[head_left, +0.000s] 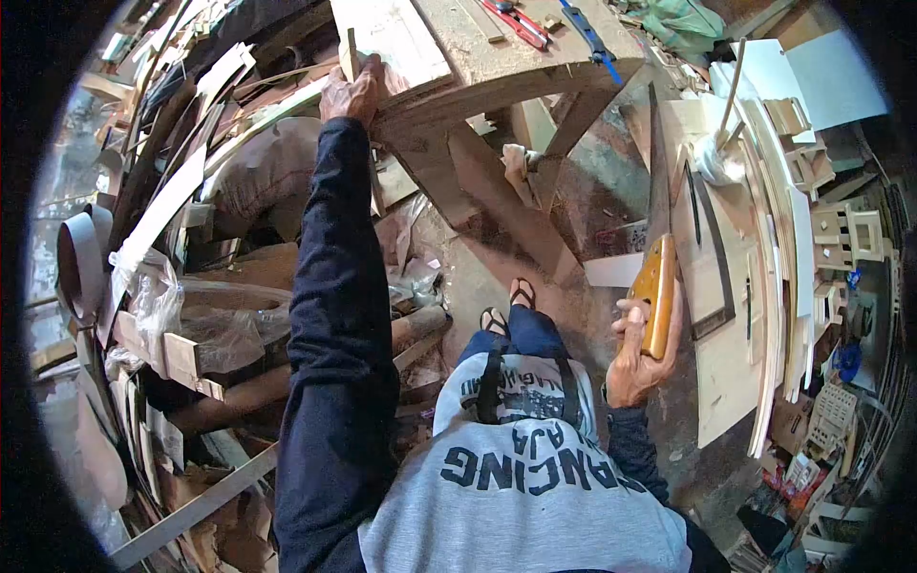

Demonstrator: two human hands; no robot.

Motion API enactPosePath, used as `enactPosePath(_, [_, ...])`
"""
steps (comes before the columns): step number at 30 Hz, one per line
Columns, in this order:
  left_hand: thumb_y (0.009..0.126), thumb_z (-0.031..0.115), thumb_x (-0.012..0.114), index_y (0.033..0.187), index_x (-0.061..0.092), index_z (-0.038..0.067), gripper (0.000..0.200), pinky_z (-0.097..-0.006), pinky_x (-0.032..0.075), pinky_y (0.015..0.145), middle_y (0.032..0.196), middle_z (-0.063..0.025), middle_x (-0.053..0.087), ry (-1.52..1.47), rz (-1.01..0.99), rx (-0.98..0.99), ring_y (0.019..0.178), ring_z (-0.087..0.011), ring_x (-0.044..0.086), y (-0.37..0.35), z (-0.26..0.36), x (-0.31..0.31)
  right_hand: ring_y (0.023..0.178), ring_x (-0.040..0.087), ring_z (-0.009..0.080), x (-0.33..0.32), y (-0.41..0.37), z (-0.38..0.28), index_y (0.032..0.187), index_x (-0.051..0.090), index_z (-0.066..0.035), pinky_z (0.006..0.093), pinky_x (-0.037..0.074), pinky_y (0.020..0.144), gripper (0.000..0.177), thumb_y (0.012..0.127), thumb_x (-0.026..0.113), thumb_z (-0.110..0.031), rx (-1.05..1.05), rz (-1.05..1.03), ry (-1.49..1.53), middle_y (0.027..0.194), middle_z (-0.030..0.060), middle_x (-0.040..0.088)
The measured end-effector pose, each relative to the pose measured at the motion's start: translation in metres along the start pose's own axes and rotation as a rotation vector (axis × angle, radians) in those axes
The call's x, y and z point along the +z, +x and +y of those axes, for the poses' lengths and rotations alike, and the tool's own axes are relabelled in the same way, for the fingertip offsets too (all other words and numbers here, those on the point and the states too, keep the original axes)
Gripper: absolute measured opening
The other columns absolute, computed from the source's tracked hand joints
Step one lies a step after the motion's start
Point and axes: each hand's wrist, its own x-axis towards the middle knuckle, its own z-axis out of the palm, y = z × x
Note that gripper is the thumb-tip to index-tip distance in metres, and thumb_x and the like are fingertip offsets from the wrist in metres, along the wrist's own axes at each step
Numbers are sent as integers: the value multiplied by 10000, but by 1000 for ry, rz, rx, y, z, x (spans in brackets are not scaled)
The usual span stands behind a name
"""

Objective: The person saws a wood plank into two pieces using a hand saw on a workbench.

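Observation:
My right hand (642, 358) is wrapped around the wooden handle of a handsaw (657, 272). Its long dark blade points away from me, beside the workbench (535, 72). At the bench's left corner, my left hand (350, 97) is closed around a thin wooden strip (349, 54) that sticks up past the fingers. The strip's lower end is hidden by the hand. Next to that hand, a pale wooden board (406, 43) lies on the bench top. Farther right on the bench are a red-handled tool (521, 24) and a blue tool (587, 36).
Stacked boards and sheets (764, 239) lean along my right, with a dark curved frame (716, 258) against them. Scrap wood and a clear plastic bag (153, 296) crowd the left. A white panel (613, 270) lies on the floor near my sandalled feet (506, 306).

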Motion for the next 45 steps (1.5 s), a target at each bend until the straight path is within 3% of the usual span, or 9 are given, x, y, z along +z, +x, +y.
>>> enactPosePath(9, [933,527,524,1201,541,-48,634,-435,489,857,1030,-245,631,-113,27,157,961,-397,615,-66,-40,-4,640,528,93,-43,-45,12,1429,382,9,223,474,598,518,956,550,-122,-69,-21,-107,818,72,632])
enactPosePath(15, [965,419,548,1176,552,-53,518,-375,502,780,984,-201,640,-444,31,-14,855,-252,615,-194,-79,15,537,479,90,-68,-61,14,1365,448,34,211,425,504,499,949,498,-236,-82,-52,-69,721,53,589])
enactPosePath(19, [935,482,591,1045,623,-15,510,-318,462,608,786,-62,605,-551,-143,-333,682,-142,556,-273,-144,68,472,451,98,-83,-76,7,1313,482,81,221,385,462,510,950,472,-277,223,-34,0,649,60,557])
enactPosePath(22, [907,518,616,1071,653,-1,546,-325,516,639,820,-66,641,-720,-281,-668,743,-213,661,-324,-142,80,450,437,119,-117,-85,40,1015,593,27,242,370,444,334,946,510,-289,468,-91,258,614,52,523])
enactPosePath(24, [891,562,611,1164,600,10,616,-358,519,737,992,-93,638,-944,-405,-811,882,-224,636,-351,-158,101,456,432,134,-143,-92,79,787,555,-35,264,376,454,313,939,531,-308,762,-140,469,606,47,503])
enactPosePath(28, [903,582,572,1343,455,9,732,-448,529,857,1238,-148,586,-1327,-500,-975,1061,-303,617,-391,-162,131,469,445,133,-131,-76,129,736,553,-51,263,368,464,334,920,570,-329,1119,-348,753,649,63,532])
enactPosePath(35, [952,557,485,1453,300,27,752,-432,501,962,1364,-163,515,-1610,-359,-826,1208,-326,548,-419,-129,137,468,462,107,-77,-94,238,1041,568,-20,269,397,497,345,890,625,-325,1500,-643,1006,634,30,528])
enactPosePath(43, [968,564,438,1446,347,41,715,-449,419,1044,1359,-171,518,-1747,-58,-717,1242,-341,519,-416,-155,150,457,460,100,-21,-108,311,994,564,-54,264,385,486,307,902,623,-341,1490,-635,1130,647,36,544])
enactPosePath(45, [900,415,634,1285,503,13,572,-394,474,929,1175,-119,613,-1466,11,-767,1052,-285,600,-414,-180,166,469,471,109,-7,-113,335,964,571,-58,273,389,489,298,897,625,-343,1491,-643,1095,657,46,555])
